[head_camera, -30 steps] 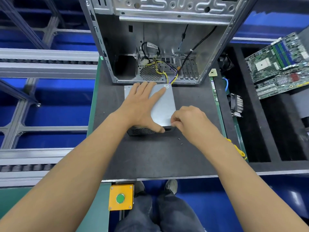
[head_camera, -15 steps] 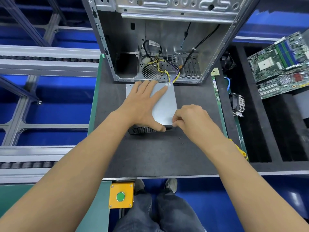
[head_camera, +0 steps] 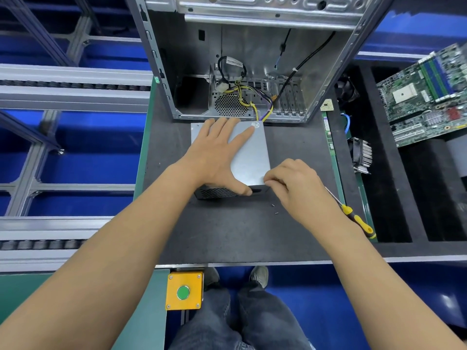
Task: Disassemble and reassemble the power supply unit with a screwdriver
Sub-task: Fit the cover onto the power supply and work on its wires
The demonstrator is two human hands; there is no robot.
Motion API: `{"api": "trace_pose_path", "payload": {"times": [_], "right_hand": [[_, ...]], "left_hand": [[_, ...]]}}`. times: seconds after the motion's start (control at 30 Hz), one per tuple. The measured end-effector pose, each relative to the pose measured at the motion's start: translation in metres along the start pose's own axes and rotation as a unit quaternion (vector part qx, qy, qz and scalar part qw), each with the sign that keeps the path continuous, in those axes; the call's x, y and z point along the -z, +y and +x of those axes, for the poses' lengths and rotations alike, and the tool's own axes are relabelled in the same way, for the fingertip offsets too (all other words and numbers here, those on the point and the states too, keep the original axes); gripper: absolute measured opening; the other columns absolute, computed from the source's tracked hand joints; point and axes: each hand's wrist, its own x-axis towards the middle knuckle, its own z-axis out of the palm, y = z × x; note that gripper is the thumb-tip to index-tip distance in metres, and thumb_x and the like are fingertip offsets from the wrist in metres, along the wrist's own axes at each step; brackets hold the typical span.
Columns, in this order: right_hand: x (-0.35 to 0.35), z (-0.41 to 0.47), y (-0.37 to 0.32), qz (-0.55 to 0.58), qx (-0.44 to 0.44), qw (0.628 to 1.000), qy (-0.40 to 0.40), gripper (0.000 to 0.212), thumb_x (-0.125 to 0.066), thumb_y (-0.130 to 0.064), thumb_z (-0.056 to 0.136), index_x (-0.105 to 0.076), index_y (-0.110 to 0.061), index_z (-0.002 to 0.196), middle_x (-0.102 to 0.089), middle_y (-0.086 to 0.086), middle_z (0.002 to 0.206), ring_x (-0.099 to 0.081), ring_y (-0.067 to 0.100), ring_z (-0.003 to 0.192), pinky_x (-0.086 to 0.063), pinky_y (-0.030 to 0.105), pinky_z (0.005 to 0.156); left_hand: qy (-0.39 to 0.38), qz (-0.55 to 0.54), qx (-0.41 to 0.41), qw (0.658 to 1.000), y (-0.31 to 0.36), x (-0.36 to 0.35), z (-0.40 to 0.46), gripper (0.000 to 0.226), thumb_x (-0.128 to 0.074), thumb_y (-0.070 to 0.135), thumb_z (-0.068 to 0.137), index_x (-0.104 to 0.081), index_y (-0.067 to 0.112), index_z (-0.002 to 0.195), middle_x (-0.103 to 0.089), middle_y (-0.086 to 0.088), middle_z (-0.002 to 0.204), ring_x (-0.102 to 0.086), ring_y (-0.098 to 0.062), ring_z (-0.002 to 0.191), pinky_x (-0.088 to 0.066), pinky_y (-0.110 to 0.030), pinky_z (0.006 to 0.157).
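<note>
Head view: looking down at a dark work mat (head_camera: 227,231) with both bare forearms reaching in
Power supply unit: grey metal box (head_camera: 249,157) lying flat on the mat, just in front of the open computer case (head_camera: 252,59); its perforated black end faces the person; yellow, purple and black wires (head_camera: 262,109) run from its far edge into the case
Left hand: lies flat on top of the box (head_camera: 217,157); fingers straight and spread, thumb hooked down over the near edge; it presses, it does not clasp
Right hand: at the near right corner of the box (head_camera: 298,188); fingers curled, tips pinched together against the corner; what they pinch is too small to tell
Screwdriver: yellow and black handle (head_camera: 353,218) lying on the mat beside the right wrist, shaft partly hidden behind the hand; neither hand touches it
Loose screws: two small dark pieces (head_camera: 274,208) on the mat, near the right hand
Right of mat: black tray holding green circuit boards (head_camera: 424,102) and a finned heatsink (head_camera: 362,155)
Near edge: yellow box with a green button (head_camera: 184,291); the person's jeans and shoes below
</note>
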Motion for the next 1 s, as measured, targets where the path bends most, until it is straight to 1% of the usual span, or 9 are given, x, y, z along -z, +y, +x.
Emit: {"api": "trace_pose_path", "payload": {"times": [0.13,0.23,0.37,0.5,0.57,0.63,0.77,0.87,1.0], "right_hand": [[0.001,0.003,0.001,0.004,-0.005,1.0,-0.007,0.013,-0.063,-0.013,0.096,-0.075,-0.01,0.099,-0.065,0.006,0.096,-0.052,0.027,0.094,-0.042,0.034,0.08],[0.0,0.001,0.001,-0.001,0.009,1.0,0.001,0.014,-0.062,-0.013,0.097,-0.075,-0.009,0.1,-0.063,0.007,0.095,-0.051,0.027,0.093,-0.042,0.034,0.079],[-0.003,-0.004,0.002,-0.034,0.053,0.997,0.039,0.009,-0.065,-0.005,0.094,-0.074,-0.003,0.095,-0.062,0.012,0.087,-0.053,0.032,0.083,-0.047,0.039,0.073],[-0.011,-0.007,0.008,-0.07,0.109,0.988,0.084,0.005,-0.067,0.002,0.089,-0.07,-0.001,0.092,-0.058,0.012,0.084,-0.05,0.03,0.076,-0.046,0.038,0.068],[-0.015,-0.01,0.012,-0.083,0.12,0.984,0.107,0.007,-0.068,0.005,0.087,-0.07,-0.001,0.091,-0.057,0.011,0.082,-0.049,0.029,0.074,-0.046,0.038,0.066],[-0.018,-0.012,0.013,-0.08,0.116,0.982,0.128,0.008,-0.069,0.005,0.086,-0.07,-0.001,0.091,-0.057,0.01,0.082,-0.048,0.028,0.074,-0.045,0.036,0.065],[-0.02,-0.011,0.011,-0.064,0.101,0.983,0.14,0.005,-0.069,0.002,0.088,-0.071,-0.002,0.09,-0.058,0.01,0.081,-0.05,0.029,0.073,-0.046,0.034,0.068],[-0.02,-0.01,0.006,-0.03,0.042,0.99,0.131,0.008,-0.072,0.002,0.084,-0.072,-0.003,0.09,-0.06,0.01,0.081,-0.052,0.029,0.074,-0.037,0.022,0.071],[-0.019,-0.008,0.0,-0.024,0.017,0.991,0.128,0.009,-0.074,0.005,0.08,-0.071,-0.001,0.086,-0.06,0.01,0.079,-0.052,0.03,0.074,-0.034,0.022,0.068]], "left_hand": [[0.0,-0.005,0.0,1.0,0.0,0.0,-0.001,0.141,-0.041,0.097,0.043,-0.005,0.025,0.159,-0.008,-0.012,0.162,-0.004,-0.032,0.149,-0.002,-0.049,0.121],[-0.004,-0.004,-0.004,1.0,0.0,0.0,-0.001,0.14,-0.046,0.096,0.047,-0.004,0.025,0.159,-0.007,-0.012,0.162,-0.003,-0.032,0.15,-0.001,-0.049,0.122],[-0.005,0.004,-0.004,1.0,0.0,0.0,-0.001,0.139,-0.049,0.096,0.049,-0.003,0.024,0.159,-0.006,-0.012,0.162,-0.003,-0.033,0.15,-0.002,-0.05,0.121],[-0.005,0.005,-0.003,1.0,0.0,0.0,-0.001,0.139,-0.043,0.097,0.047,-0.002,0.024,0.159,-0.006,-0.012,0.162,-0.003,-0.033,0.15,-0.002,-0.05,0.122],[-0.004,0.007,-0.004,1.0,-0.001,-0.001,0.0,0.139,-0.043,0.097,0.048,-0.002,0.024,0.159,-0.006,-0.012,0.162,-0.003,-0.033,0.15,-0.002,-0.05,0.121],[-0.002,0.009,-0.005,1.0,-0.001,-0.001,0.0,0.139,-0.044,0.097,0.048,-0.004,0.024,0.159,-0.007,-0.012,0.162,-0.004,-0.033,0.149,-0.002,-0.05,0.121],[0.004,0.002,0.0,1.0,0.0,-0.002,0.0,0.14,-0.035,0.097,0.042,-0.007,0.025,0.159,-0.009,-0.012,0.161,-0.006,-0.033,0.148,-0.002,-0.049,0.121],[0.004,-0.002,0.0,1.0,0.0,-0.002,-0.001,0.139,-0.039,0.097,0.043,-0.008,0.025,0.159,-0.01,-0.011,0.161,-0.006,-0.033,0.148,-0.002,-0.049,0.122],[0.003,-0.004,0.003,1.0,0.0,-0.002,0.0,0.14,-0.037,0.097,0.042,-0.008,0.025,0.159,-0.01,-0.011,0.161,-0.006,-0.033,0.148,-0.002,-0.049,0.122]]}}
